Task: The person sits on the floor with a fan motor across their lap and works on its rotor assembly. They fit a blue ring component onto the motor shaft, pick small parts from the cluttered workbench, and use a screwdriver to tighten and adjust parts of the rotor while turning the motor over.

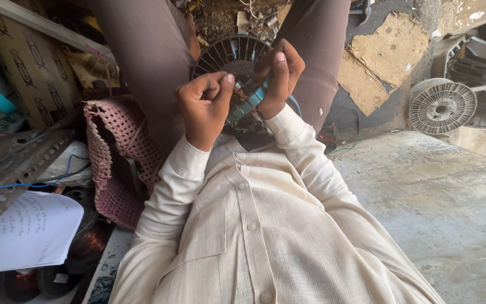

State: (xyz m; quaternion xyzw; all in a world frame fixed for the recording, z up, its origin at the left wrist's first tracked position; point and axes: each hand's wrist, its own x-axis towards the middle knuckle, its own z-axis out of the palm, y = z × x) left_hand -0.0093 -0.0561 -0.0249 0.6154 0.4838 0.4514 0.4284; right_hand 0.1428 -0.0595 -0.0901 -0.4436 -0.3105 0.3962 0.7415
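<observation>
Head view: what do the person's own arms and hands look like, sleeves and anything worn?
Both arms wear long cream sleeves of a lightly textured, button-front shirt, with cuffs at the wrists. The left hand and right hand are bare: no gloves, and no rings or watch that I can see.

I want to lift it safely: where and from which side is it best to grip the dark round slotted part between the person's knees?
Probably the outer rim of the dark slotted disc, from the far, upper side. That edge is bare, while the left hand and right hand cover the near edge. The disc stands tilted, so its rim is open to pinching.
</observation>
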